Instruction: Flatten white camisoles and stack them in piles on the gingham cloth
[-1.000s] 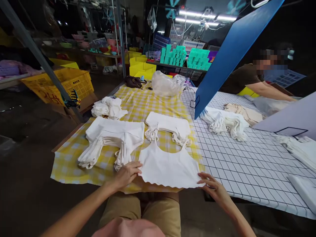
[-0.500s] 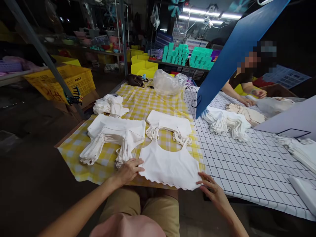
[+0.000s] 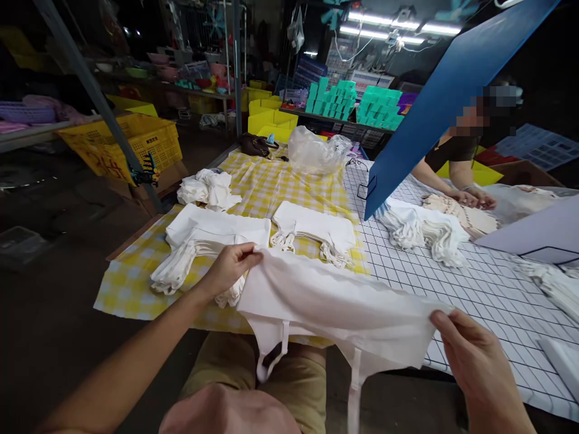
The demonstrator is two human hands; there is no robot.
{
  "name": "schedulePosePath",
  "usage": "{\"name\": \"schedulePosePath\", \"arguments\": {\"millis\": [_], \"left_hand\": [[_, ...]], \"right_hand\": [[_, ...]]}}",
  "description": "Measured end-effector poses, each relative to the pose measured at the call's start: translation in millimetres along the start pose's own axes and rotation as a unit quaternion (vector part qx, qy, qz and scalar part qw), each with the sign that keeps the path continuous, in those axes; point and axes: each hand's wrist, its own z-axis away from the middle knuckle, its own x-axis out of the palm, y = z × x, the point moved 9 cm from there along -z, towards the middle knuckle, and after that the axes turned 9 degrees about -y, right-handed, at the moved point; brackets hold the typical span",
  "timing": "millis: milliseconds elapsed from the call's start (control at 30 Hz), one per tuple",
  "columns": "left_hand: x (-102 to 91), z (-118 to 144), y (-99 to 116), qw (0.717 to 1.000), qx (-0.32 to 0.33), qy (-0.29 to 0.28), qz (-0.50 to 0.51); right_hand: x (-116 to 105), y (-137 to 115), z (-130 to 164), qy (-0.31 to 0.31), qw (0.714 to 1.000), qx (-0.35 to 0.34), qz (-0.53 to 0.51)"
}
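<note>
Yellow-and-white checked tablecloth (image 3: 129,295) is overlaid with a larger stack of white strappy tops (image 3: 217,229) and a smaller stack (image 3: 321,226), with white grid-patterned cloth (image 3: 407,289) laid alongside. By its upper edge a white camisole (image 3: 335,304) is held stretched before the stacks, straps (image 3: 355,377) hanging down, one corner pinched between the left hand's (image 3: 233,265) thumb and fingers, the opposite corner by the right hand's (image 3: 479,355).

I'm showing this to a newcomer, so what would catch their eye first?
Probably the white strappy garment, held stretched out between the left hand and right hand in the foreground. Next, the big blue panel slanting through the right half of the view. Behind, bright turquoise blocks stand stacked below the glowing lights.
</note>
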Motion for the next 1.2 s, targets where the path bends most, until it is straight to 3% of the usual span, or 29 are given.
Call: {"name": "schedulePosePath", "arguments": {"millis": [133, 200, 333, 467, 633, 733, 800, 900, 1000, 1100, 1200], "left_hand": [[22.2, -39, -41, 0.994, -0.046, 0.019, -0.101], [40.2, -56, -60, 0.975, -0.065, 0.028, -0.211], [73.4, -72, -81, 0.966, -0.045, 0.008, -0.256], [79.8, -51, -81, 0.958, -0.008, 0.003, -0.285], [88.3, 22, -71, 0.941, 0.051, 0.034, -0.333], [110.9, 62, -73, 0.949, 0.062, 0.002, -0.308], [122.8, 74, -73, 0.958, 0.057, -0.013, -0.281], [128.0, 69, -72, 0.969, 0.021, 0.0, -0.246], [128.5, 53, -70, 0.972, -0.038, 0.017, -0.231], [138.1, 48, -80, 0.961, -0.139, -0.033, -0.235], [147.5, 61, -97, 0.934, -0.236, -0.107, -0.248]], "right_hand": [[40, 26, -45, -0.076, 0.994, 0.052, 0.059], [53, 50, -66, -0.052, 0.987, 0.083, 0.13], [68, 87, -80, 0.008, 0.973, 0.104, 0.205], [61, 93, -56, 0.071, 0.969, 0.068, 0.228], [61, 99, 18, 0.115, 0.971, -0.007, 0.21], [77, 120, 62, 0.105, 0.978, 0.012, 0.182], [94, 132, 80, 0.077, 0.983, 0.019, 0.167], [114, 133, 91, 0.057, 0.986, 0.012, 0.153], [121, 121, 90, 0.088, 0.984, -0.017, 0.154], [121, 122, 87, 0.13, 0.982, 0.005, 0.137], [126, 132, 86, 0.132, 0.985, 0.042, 0.099]]}}
